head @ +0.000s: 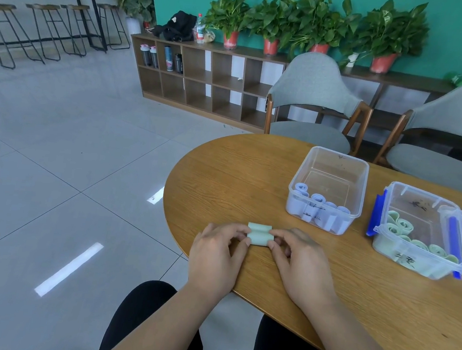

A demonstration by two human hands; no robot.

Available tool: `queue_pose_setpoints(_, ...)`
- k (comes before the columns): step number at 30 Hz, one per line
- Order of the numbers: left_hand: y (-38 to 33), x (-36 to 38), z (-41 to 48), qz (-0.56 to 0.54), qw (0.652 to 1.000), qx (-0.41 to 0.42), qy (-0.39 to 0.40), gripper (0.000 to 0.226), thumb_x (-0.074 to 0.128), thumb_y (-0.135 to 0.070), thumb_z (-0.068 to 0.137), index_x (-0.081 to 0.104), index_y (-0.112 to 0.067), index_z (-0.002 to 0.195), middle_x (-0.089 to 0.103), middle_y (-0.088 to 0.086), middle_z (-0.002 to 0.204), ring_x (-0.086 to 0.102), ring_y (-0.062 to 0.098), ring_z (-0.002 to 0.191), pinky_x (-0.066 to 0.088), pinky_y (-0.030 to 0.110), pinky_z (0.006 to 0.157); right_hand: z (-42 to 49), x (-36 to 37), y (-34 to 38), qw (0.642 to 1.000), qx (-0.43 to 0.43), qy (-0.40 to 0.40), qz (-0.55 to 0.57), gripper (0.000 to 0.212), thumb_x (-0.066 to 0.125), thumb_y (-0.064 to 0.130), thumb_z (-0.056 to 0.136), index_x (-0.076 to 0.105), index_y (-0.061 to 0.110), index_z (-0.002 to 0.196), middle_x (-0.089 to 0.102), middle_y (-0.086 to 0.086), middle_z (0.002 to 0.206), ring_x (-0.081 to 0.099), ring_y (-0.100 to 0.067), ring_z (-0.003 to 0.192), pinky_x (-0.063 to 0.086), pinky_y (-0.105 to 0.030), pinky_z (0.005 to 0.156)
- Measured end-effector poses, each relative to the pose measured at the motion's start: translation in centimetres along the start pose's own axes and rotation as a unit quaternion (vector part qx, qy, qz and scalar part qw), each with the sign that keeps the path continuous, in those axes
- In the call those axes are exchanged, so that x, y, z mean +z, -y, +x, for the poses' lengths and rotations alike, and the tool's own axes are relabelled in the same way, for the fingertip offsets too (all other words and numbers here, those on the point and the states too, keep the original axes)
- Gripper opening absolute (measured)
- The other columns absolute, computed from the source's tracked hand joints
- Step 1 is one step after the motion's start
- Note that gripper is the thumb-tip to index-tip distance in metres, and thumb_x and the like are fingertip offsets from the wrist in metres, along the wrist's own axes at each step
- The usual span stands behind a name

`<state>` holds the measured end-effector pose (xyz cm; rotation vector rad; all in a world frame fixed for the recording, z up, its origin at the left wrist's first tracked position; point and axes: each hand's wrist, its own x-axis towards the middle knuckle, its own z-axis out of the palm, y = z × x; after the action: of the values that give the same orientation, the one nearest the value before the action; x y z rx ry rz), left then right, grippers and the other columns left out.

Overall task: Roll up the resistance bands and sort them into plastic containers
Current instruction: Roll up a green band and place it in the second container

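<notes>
Left hand [217,254], right hand [297,260] on crosswise green band [258,234]

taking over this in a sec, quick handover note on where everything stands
Left hand and right hand: each pinches an end of the pale green band, which looks rolled, on the wooden table.
Done: pale blue rolls in the open clear container; green rolls in the blue-clipped container.
Left: finish this roll; it probably goes with the green ones.
</notes>
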<state>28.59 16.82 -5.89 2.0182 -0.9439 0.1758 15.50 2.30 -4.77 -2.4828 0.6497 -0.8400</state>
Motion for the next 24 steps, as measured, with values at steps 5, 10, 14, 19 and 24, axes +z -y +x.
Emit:
queue_pose_setpoints(5, 0.0, 0.1, 0.1, 0.015, 1.0, 0.014, -0.003, 0.023, 0.076, -0.039, 0.092, 0.07, -0.043, 0.114, 0.066, -0.029, 0.096, 0.053, 0.0, 0.091, 0.053, 0.032, 0.083, 0.0, 0.2, -0.1, 1.0, 0.005, 0.008, -0.011, 0.022, 0.066, 0.036, 0.099, 0.073, 0.029, 0.118, 0.06, 0.02, 0.091, 0.055, -0.003, 0.08, 0.054, -0.031, 0.071)
queue_pose_setpoints(10, 0.0, 0.0, 0.3, 0.027, 0.999, 0.005, 0.017, 0.03, 0.076, -0.037, 0.092, 0.067, -0.046, 0.119, 0.065, -0.029, 0.1, 0.052, 0.0, 0.093, 0.05, 0.031, 0.087, 0.0, 0.2, 0.2, 0.999, 0.014, 0.007, -0.03, 0.027, 0.063, 0.039, 0.1, 0.071, 0.029, 0.124, 0.059, 0.018, 0.089, 0.054, -0.003, 0.079, 0.054, -0.03, 0.068)
queue_pose_setpoints(14, -0.1, 0.1, 0.4, 0.029, 0.999, 0.008, 0.022, 0.03, 0.075, -0.035, 0.094, 0.068, -0.045, 0.121, 0.066, -0.028, 0.101, 0.052, 0.001, 0.092, 0.048, 0.032, 0.087, -0.2, 0.0, 0.6, 1.0, 0.005, 0.01, -0.019, 0.03, 0.073, 0.036, 0.095, 0.064, 0.037, 0.124, 0.06, 0.021, 0.09, 0.052, 0.001, 0.075, 0.052, -0.026, 0.067)
queue_pose_setpoints(19, -0.2, 0.0, 0.7, 0.039, 0.999, 0.017, 0.034, 0.031, 0.073, -0.035, 0.095, 0.068, -0.044, 0.125, 0.066, -0.026, 0.102, 0.054, 0.005, 0.094, 0.048, 0.035, 0.085, -0.1, 0.3, 0.3, 0.999, 0.011, 0.009, -0.033, 0.031, 0.077, 0.031, 0.091, 0.066, 0.038, 0.119, 0.06, 0.021, 0.095, 0.052, 0.001, 0.078, 0.054, -0.03, 0.066)
queue_pose_setpoints(24, -0.4, 0.1, 1.9, 0.031, 0.997, 0.022, 0.067, 0.031, 0.073, -0.037, 0.093, 0.068, -0.041, 0.124, 0.064, -0.023, 0.096, 0.056, 0.009, 0.091, 0.051, 0.039, 0.085, 0.2, 0.5, 0.3, 0.998, 0.028, 0.001, -0.048, 0.027, 0.072, 0.037, 0.094, 0.069, 0.039, 0.121, 0.06, 0.017, 0.092, 0.055, -0.003, 0.074, 0.054, -0.032, 0.064)
